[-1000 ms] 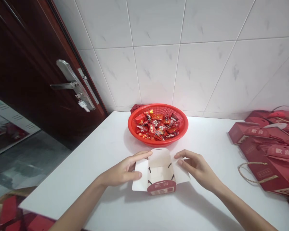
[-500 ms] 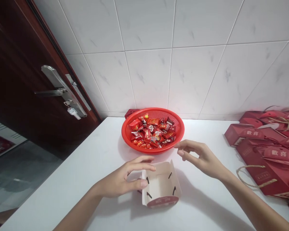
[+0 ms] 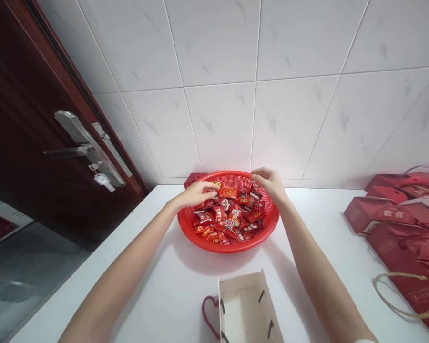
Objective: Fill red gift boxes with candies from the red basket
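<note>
A red plastic basket [image 3: 229, 245] holds several wrapped candies [image 3: 236, 214] in red and dark red. Over the basket's left side, my left hand [image 3: 197, 194] has its fingers apart and holds nothing. My right hand [image 3: 268, 183] is over the basket's right rear rim, its fingers apart and nothing between them. Nearer the camera stands an open-topped box [image 3: 246, 305], white inside, with dark slots and no contents visible; its near end is cut off by the frame. A dark red cord loop [image 3: 208, 314] lies beside its left side.
Several red gift boxes [image 3: 396, 238] with twine handles are piled at the right of the white table [image 3: 146, 286]. A small red box [image 3: 193, 179] sits behind the basket. Behind is a tiled wall [image 3: 218, 124]; a dark door [image 3: 28, 119] with a handle and keys is at left.
Both hands have moved forward from beside the open box and the basket's near edge to over the basket. The view has shifted, so the box appears lower.
</note>
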{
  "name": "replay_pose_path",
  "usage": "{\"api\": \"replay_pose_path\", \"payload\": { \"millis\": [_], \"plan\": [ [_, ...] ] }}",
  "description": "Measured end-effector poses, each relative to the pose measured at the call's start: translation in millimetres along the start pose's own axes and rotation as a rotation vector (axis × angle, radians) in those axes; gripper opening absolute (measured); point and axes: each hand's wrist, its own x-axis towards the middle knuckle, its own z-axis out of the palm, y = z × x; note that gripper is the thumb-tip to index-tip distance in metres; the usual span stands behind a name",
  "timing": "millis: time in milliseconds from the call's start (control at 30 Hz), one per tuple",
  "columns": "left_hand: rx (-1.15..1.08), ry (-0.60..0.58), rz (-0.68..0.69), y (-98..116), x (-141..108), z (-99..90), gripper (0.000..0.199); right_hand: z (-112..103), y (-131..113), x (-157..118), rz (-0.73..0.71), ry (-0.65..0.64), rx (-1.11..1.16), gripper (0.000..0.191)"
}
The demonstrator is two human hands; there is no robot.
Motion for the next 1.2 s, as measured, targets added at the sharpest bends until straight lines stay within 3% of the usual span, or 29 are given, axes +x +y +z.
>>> {"api": "replay_pose_path", "payload": {
  "millis": [133,267,500,667,800,1000,1200],
  "plan": [
    [0.292,0.019,-0.034,-11,52,-2.3,0.046,9,18,12,0.054,0.001,0.006,0.008],
    [0.433,-0.041,-0.09,-16,81,4.5,0.047,4,28,14,0.075,-0.019,0.001,0.008],
    [0.506,-0.106,-0.037,-25,92,29.9,0.054,3,38,20,0.121,-0.017,-0.002,0.008],
    [0.566,-0.198,-0.032,-23,92,36.4,0.069,4,36,22,0.156,-0.016,-0.002,0.005],
    [0.475,-0.224,-0.051,-22,93,35.1,0.069,4,33,20,0.18,-0.016,-0.012,0.005],
    [0.297,-0.305,-0.051,-26,96,31.9,0.046,2,35,21,0.174,-0.012,-0.016,0.005],
    [-0.044,-0.625,-0.035,-24,97,25.5,0.018,0,39,22,0.158,0.022,-0.03,0.009]
  ]
}}
